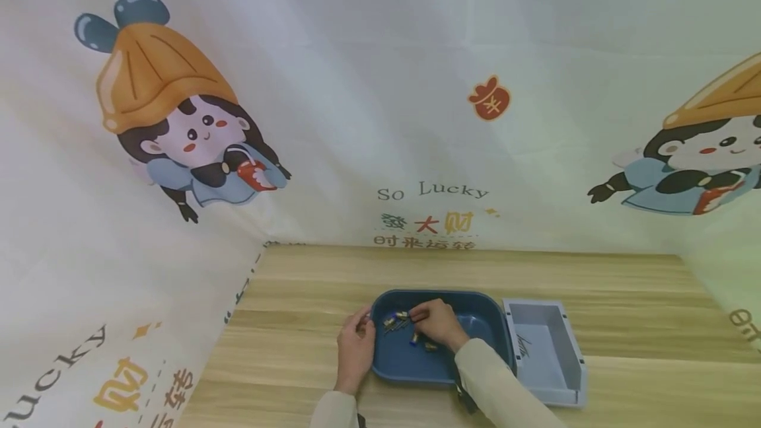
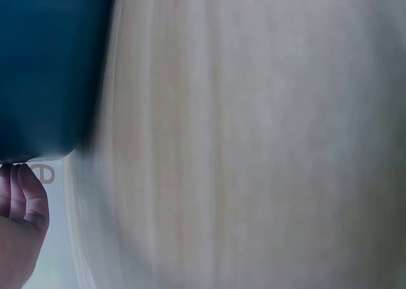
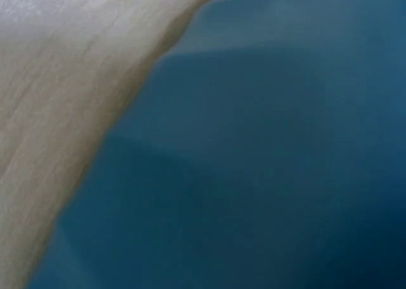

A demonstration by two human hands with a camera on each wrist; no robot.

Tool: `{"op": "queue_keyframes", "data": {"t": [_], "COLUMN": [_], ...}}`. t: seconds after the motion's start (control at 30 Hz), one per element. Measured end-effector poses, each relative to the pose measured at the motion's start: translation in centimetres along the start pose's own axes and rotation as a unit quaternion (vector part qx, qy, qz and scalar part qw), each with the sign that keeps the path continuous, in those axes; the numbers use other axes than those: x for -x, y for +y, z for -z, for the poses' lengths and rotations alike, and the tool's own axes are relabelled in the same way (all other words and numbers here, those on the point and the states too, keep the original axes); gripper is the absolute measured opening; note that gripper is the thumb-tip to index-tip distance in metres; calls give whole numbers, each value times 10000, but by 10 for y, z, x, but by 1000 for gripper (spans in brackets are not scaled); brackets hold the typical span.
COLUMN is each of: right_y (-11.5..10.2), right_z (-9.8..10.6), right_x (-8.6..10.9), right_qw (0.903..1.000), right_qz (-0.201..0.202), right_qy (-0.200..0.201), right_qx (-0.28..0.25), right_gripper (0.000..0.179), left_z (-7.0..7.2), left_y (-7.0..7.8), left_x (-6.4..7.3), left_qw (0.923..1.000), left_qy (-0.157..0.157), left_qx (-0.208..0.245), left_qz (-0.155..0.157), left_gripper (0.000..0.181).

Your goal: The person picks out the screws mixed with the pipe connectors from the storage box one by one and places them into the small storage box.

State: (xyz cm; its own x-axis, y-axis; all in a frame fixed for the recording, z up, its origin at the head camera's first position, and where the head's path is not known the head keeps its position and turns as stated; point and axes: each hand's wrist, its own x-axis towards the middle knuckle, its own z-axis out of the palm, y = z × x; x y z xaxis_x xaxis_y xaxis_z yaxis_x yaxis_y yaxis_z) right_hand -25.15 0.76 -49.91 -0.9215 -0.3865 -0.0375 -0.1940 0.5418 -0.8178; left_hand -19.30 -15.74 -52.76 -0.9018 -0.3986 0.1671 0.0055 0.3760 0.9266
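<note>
Pale sleeves [image 1: 502,388], nearest me, run to the dark blue, round-cornered plastic tray [image 1: 395,365]. Left hand [image 1: 355,354] grips its left rim, fingers curled. Right hand [image 1: 438,322] reaches inside it, fingertips bent at the small brass-and-blue metal pieces [image 1: 390,323]; can't tell if one is pinched. Pieces lie loose on the tray floor, mid to left. Likely light, hard, a bit slippery, not fragile; best pinched mid-body with thumb and finger. Right of tray: grey open plastic bin [image 1: 541,329], thin dark slivers [image 1: 523,347] inside. Behind tray: printed white cloth backdrop [image 1: 333,150].
</note>
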Motion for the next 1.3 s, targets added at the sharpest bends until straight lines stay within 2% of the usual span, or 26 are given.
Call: {"op": "queue_keyframes", "data": {"t": [0.3,0.53,0.63,0.93,1.1,1.3], "right_y": [0,3,2,3,-2,-5], "right_z": [-2,-7,-8,-12,-14,-13], "right_x": [4,1,1,-1,-3,-3], "right_qw": [9998,9920,9884,9863,9825,9811], "right_qz": [73,638,770,847,924,911], "right_qy": [-46,-131,-155,-17,-92,-2], "right_qx": [183,1077,1300,1414,1614,1708], "right_gripper": [26,29,26,16,16,13], "left_z": [0,1,1,1,2,2], "left_y": [0,-1,-2,0,2,3], "left_x": [4,6,6,5,3,1], "left_qw": [9999,9999,9998,9997,9998,9999], "left_qy": [-80,-129,-166,-172,-145,-107], "left_qx": [20,25,32,51,54,-12], "left_qz": [94,54,95,193,161,56], "left_gripper": [29,28,29,30,30,29]}}
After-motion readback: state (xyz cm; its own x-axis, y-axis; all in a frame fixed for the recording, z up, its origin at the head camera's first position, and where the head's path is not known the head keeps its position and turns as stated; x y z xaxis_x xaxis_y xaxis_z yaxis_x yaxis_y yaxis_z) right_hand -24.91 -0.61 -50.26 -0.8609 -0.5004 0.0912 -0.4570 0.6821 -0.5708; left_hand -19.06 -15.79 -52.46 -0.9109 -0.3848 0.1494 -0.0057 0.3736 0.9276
